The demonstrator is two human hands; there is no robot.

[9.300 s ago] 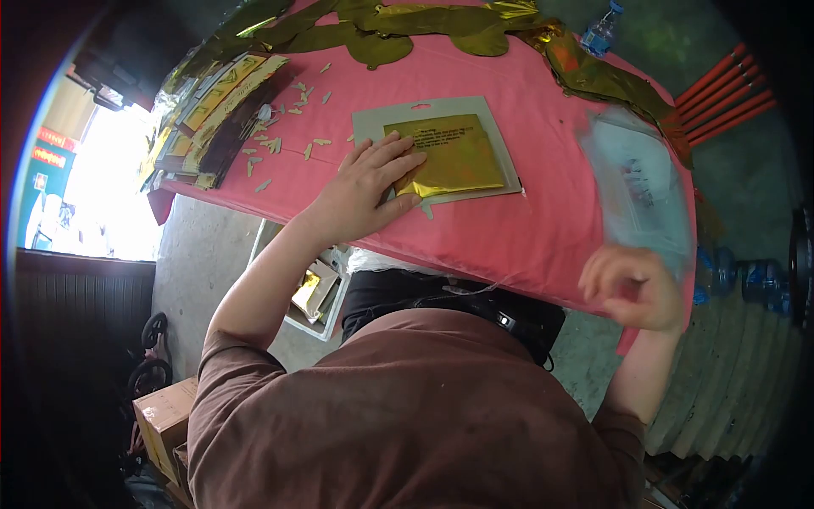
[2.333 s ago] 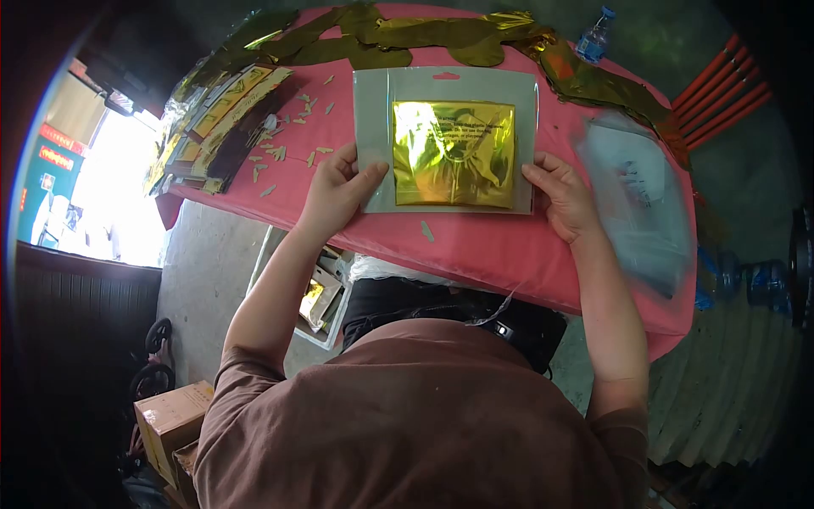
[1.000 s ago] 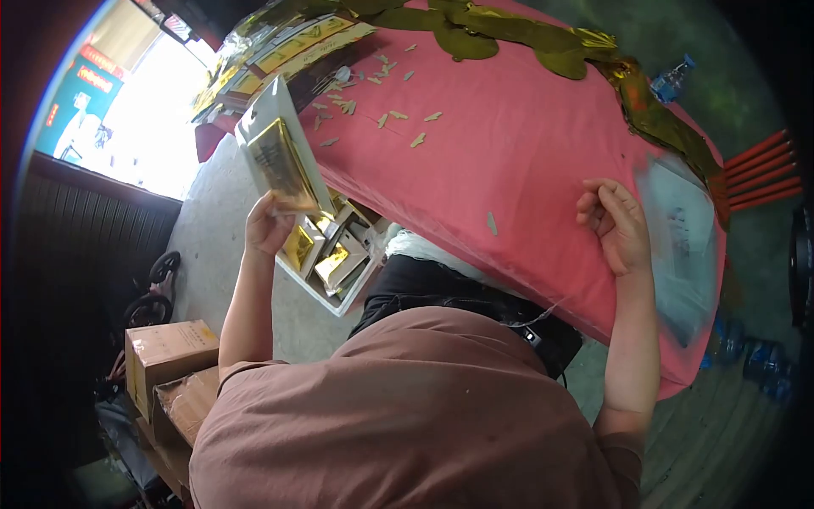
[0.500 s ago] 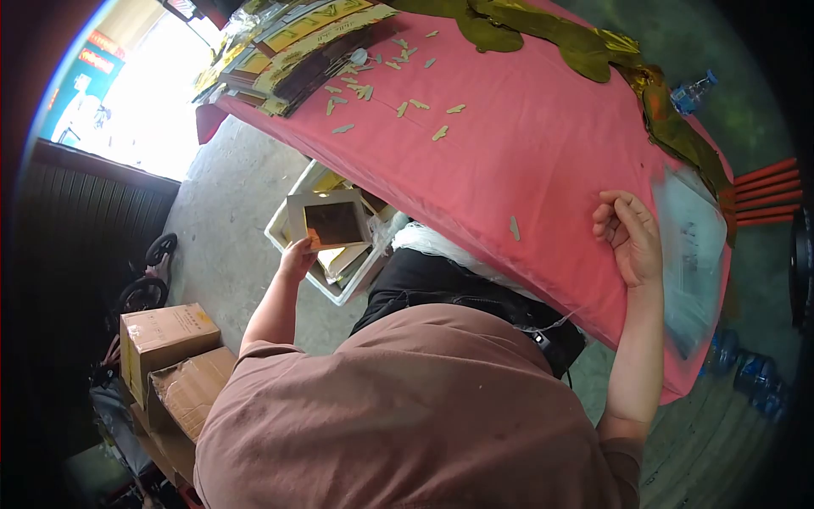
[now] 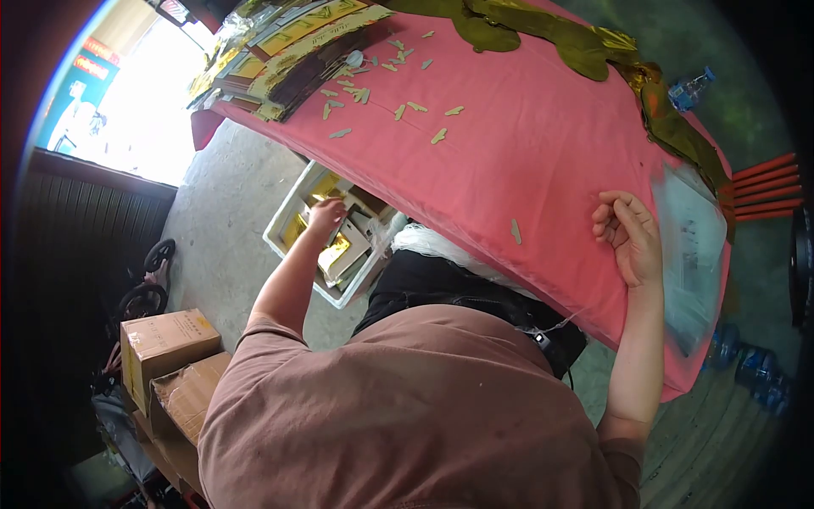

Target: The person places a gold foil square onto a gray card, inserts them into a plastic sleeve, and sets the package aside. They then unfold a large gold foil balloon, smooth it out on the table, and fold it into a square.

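My left hand (image 5: pixel 326 215) reaches over a white foam box (image 5: pixel 283 211) on the floor beside the table. Gold and pale pieces fill the box, among them a framed piece (image 5: pixel 354 246) close to my fingers. Whether my left fingers grip anything is too small to tell. Above the pink tablecloth (image 5: pixel 526 153) my right hand (image 5: pixel 628 237) is palm up with curled fingers and nothing in it. Left of it lies one small greenish tag (image 5: pixel 515 232). Several similar tags (image 5: pixel 360 95) are scattered farther up the cloth.
Stacked printed packs (image 5: pixel 305 42) stand at the table's far left corner. Dark gold sheeting (image 5: pixel 585 55) runs along the far edge. Clear plastic bags (image 5: pixel 691 254) lie at the right. Cardboard boxes (image 5: pixel 170 335) stand at the lower left, and a bottle (image 5: pixel 692 90) is beyond the table.
My left hand has moved up and right, over the box. The frame it held upright above the box is no longer raised. My right hand has stayed in place.
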